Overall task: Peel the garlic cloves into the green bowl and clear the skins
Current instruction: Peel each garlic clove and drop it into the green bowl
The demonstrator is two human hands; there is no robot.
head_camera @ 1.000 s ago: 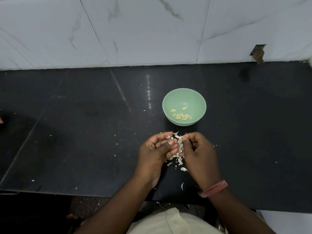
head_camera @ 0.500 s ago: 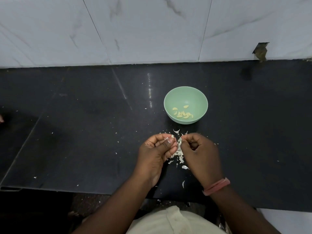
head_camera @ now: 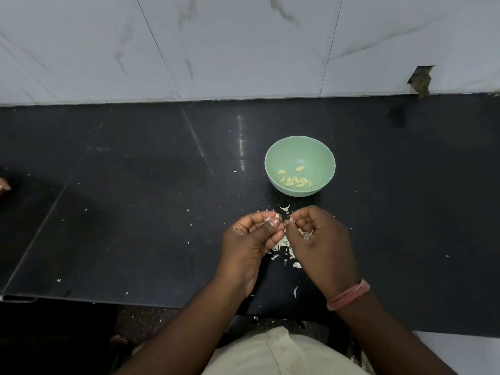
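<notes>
**Head view: a clove mid-peel over the skin pile**

Head camera looks down on a garlic clove (head_camera: pixel 273 221) pinched in the left hand (head_camera: pixel 250 243), thumb and curled fingers closed round it. The right hand (head_camera: pixel 322 243) meets it fingertip to fingertip, pinching what looks like a bit of skin at the clove's tip, with more papery scraps tucked in its curled fingers. Both hands hover just above the loose skins (head_camera: pixel 284 246) heaped on the counter. Just beyond them stands the green bowl (head_camera: pixel 323 155), holding about ten peeled cloves (head_camera: pixel 295 180) at its bottom.

Judging from here, the risks are small but real — a slippery clove could pop from the pinch and skid off the near edge, or flakes clinging to the fingers could drop into the bowl with the clove. Skins are already scattered well apart from the pile, so clearing will take more than one sweep.

The black stone counter (head_camera: pixel 135 212) is glossy and speckled with white flecks; behind it rises a pale marble-tiled wall (head_camera: pixel 243 44) — chipped at the right (head_camera: pixel 420 79).
</notes>
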